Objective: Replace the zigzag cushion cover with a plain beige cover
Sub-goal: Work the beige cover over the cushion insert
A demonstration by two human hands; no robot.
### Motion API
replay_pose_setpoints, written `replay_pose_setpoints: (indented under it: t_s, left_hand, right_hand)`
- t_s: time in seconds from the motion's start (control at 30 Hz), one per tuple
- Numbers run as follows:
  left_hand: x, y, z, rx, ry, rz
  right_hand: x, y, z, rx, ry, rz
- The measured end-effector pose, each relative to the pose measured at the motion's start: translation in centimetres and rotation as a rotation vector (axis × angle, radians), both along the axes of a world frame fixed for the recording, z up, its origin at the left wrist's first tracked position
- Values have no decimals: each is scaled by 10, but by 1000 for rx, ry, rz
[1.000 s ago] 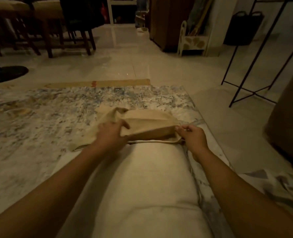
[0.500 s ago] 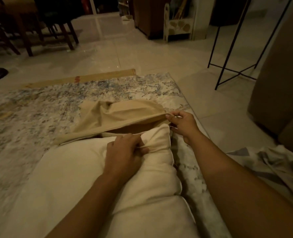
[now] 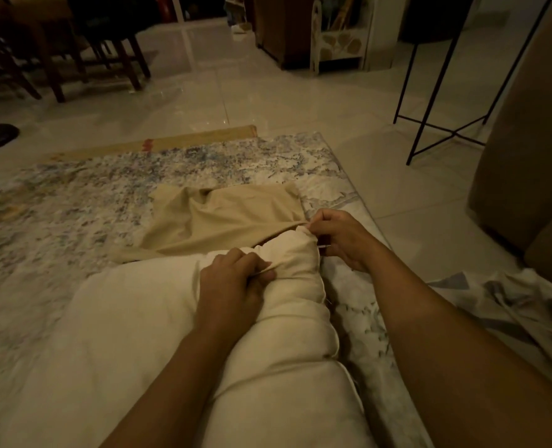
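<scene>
Bunching cushion insert (image 3: 184, 334) in closed left hand (image 3: 232, 286) | right hand (image 3: 342, 237) fingers pinching beige cover (image 3: 223, 218) edge | no readable writing

One cushion (image 3: 158, 334), one beige cover (image 3: 223, 218), one rug (image 3: 74, 195), two hands.

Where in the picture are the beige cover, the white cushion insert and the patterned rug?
beige cover (image 3: 223, 218): head view, middle of its flat top panel.
white cushion insert (image 3: 132, 324): head view, broad left face.
patterned rug (image 3: 74, 195): head view, bare speckled area left of the cover.
</scene>
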State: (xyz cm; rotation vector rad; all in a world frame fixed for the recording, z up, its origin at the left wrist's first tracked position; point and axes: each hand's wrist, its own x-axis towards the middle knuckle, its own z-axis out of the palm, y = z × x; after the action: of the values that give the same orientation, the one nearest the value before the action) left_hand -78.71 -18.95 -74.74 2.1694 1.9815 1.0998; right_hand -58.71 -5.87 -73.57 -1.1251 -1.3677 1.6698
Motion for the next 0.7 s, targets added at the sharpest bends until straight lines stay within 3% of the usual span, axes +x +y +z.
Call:
replay_pose_setpoints:
  t_s: [0.13, 0.5, 0.6, 0.7]
  left_hand:
    - [0, 4, -4, -133, 23, 73]
    - [-2, 12, 0, -242, 39, 176]
    - [-4, 20, 4, -316, -16, 186]
    - [-20, 45, 6, -436, -120, 165]
  right_hand:
    - [4, 0, 1, -59, 2, 82]
    - [40, -11, -1, -72, -327, 421]
    - [33, -11, 3, -28, -421, 366]
    - [19, -12, 5, 86, -382, 171]
